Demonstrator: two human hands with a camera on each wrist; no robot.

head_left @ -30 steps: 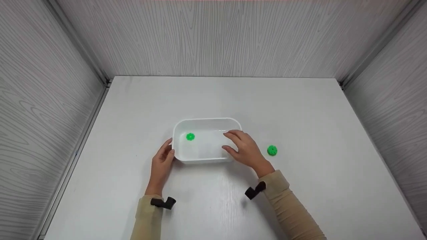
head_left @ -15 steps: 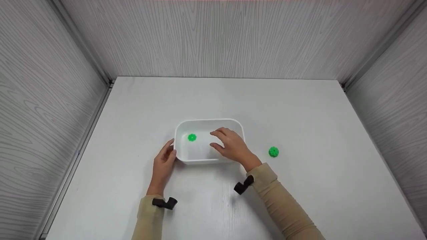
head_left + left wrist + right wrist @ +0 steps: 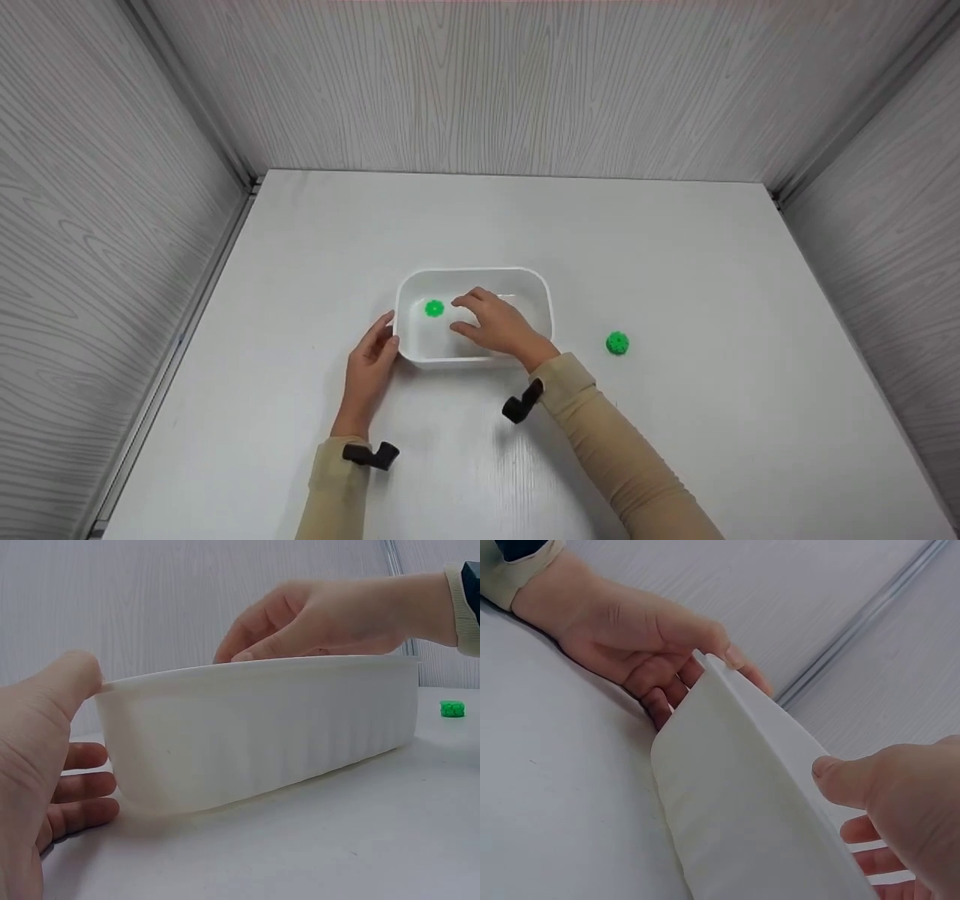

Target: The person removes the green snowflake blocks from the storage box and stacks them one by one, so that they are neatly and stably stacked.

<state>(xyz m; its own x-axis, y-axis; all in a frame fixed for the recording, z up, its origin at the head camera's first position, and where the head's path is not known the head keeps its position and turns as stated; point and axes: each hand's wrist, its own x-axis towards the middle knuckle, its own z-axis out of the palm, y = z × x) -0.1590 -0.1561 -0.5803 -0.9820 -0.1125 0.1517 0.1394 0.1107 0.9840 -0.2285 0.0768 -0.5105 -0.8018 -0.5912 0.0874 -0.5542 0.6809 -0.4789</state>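
A white rectangular plastic container (image 3: 474,363) with rounded corners stands on the table. My left hand (image 3: 367,373) holds its left end, thumb on the rim and fingers against the outer wall, as the left wrist view shows. Inside, toward the left, lies a small green flower-shaped piece (image 3: 434,308). My right hand (image 3: 495,322) is over the container's inside, thumb and fingers apart, just right of that piece and not touching it. Nothing shows between its fingers. In the right wrist view the container wall (image 3: 727,787) hides the green piece.
A small stack of similar green pieces (image 3: 617,343) lies on the white table (image 3: 675,420), right of the container. Wood-patterned panels (image 3: 495,90) enclose the table at the back and both sides. A black wrist camera (image 3: 523,401) sits on each sleeve.
My right hand has moved left across the container, from its right end to near the green piece inside. My left hand stays at the container's left end.
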